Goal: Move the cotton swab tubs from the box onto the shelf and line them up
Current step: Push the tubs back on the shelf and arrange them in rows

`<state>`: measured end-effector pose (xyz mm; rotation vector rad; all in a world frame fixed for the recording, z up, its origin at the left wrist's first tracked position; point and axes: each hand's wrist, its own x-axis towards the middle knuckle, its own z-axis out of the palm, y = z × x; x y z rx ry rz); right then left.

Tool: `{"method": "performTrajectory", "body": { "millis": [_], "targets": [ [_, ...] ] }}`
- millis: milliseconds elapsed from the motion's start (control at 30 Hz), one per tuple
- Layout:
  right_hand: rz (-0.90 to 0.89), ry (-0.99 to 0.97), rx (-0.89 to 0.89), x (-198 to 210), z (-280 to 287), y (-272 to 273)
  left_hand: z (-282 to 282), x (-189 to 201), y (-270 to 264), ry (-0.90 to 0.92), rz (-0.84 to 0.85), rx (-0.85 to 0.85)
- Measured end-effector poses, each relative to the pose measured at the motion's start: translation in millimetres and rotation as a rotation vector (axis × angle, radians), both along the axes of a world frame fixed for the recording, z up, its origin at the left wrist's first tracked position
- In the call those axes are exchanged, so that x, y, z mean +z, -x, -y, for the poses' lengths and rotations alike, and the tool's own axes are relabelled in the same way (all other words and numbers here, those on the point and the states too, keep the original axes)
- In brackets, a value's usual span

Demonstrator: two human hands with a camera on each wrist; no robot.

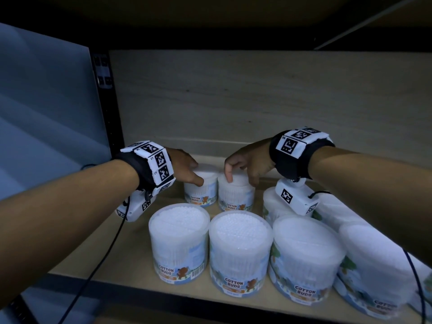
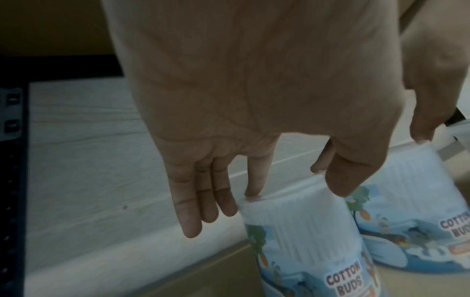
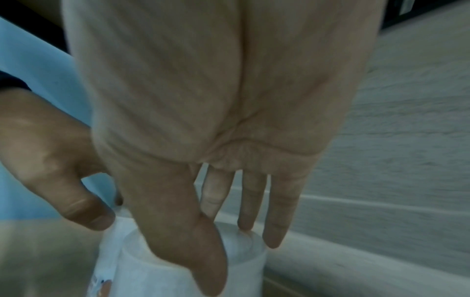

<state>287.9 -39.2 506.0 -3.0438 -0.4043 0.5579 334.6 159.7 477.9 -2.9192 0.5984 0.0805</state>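
Observation:
Two cotton swab tubs stand side by side at the back of the wooden shelf (image 1: 98, 253). My left hand (image 1: 187, 169) reaches down over the left back tub (image 1: 199, 191), thumb on its front and fingers on the lid rim. In the left wrist view, the left hand (image 2: 292, 192) pinches that tub (image 2: 300, 231) at the top. My right hand (image 1: 242, 176) grips the right back tub (image 1: 236, 195) from above. In the right wrist view, the right hand (image 3: 229, 247) has its thumb over the tub's (image 3: 241, 271) front and fingertips on the lid. The box is out of view.
Several more tubs form a front row (image 1: 240, 251) near the shelf's edge. Another tub (image 1: 272, 202) stands behind them on the right, partly hidden by my wrist camera. A black upright post (image 1: 105, 101) bounds the shelf on the left, and the pale back panel (image 1: 233, 101) is close behind.

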Motion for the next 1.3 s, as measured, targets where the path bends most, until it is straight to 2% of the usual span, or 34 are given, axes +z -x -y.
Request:
{"method": "performTrajectory", "body": {
  "millis": [167,467,1033,1300],
  "targets": [
    [0.101,-0.093,-0.091,-0.8,-3.3,-6.5,-2.2,1.1,-2.4,0.088,-0.014,-0.028],
    [0.082,-0.106,-0.183,-5.5,-8.0,-11.2,2.9,3.5,4.3,0.131,-0.037,-0.093],
    [0.104,-0.029,-0.116,-1.3,-13.2,3.4,-11.2,7.9,16.7,0.22,-0.079,-0.118],
    [0.114,-0.033,-0.076,0.8,-15.8,24.4,-16.0,14.5,32.0,0.174,-0.138,-0.121]
  ]
}}
